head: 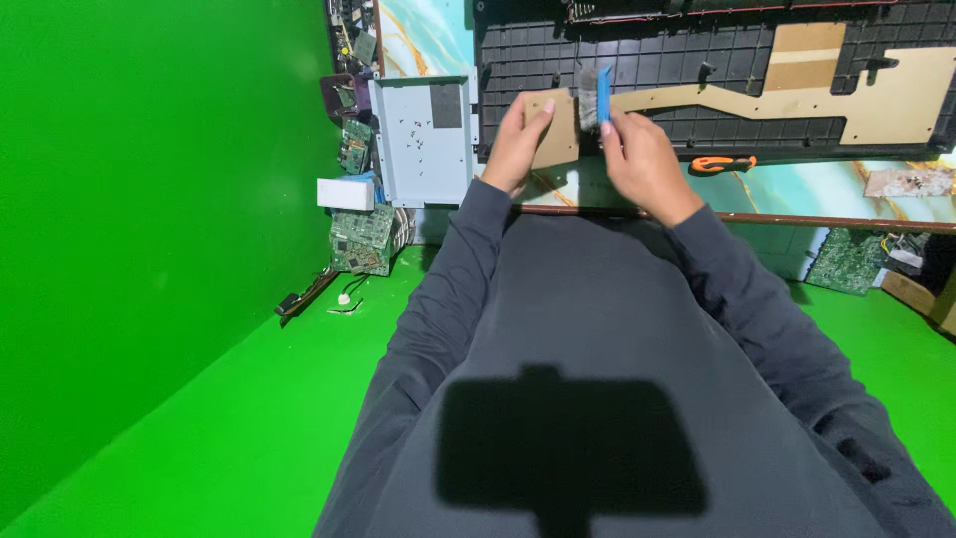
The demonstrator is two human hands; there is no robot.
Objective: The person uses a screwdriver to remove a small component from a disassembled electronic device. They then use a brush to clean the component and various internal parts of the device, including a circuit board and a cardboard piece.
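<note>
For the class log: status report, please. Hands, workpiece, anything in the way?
Left hand pressing tan sheet. Right hand gripping blue tool at black panel. Orange-handled tool lies beside, nothing blocking.

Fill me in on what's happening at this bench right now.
A person in dark sleeves works at a marbled table. The left hand presses on a tan cardboard piece at the edge of a large black ribbed panel. The right hand holds a blue tool upright against it. A grey metal plate with loose screws lies to the left.
</note>
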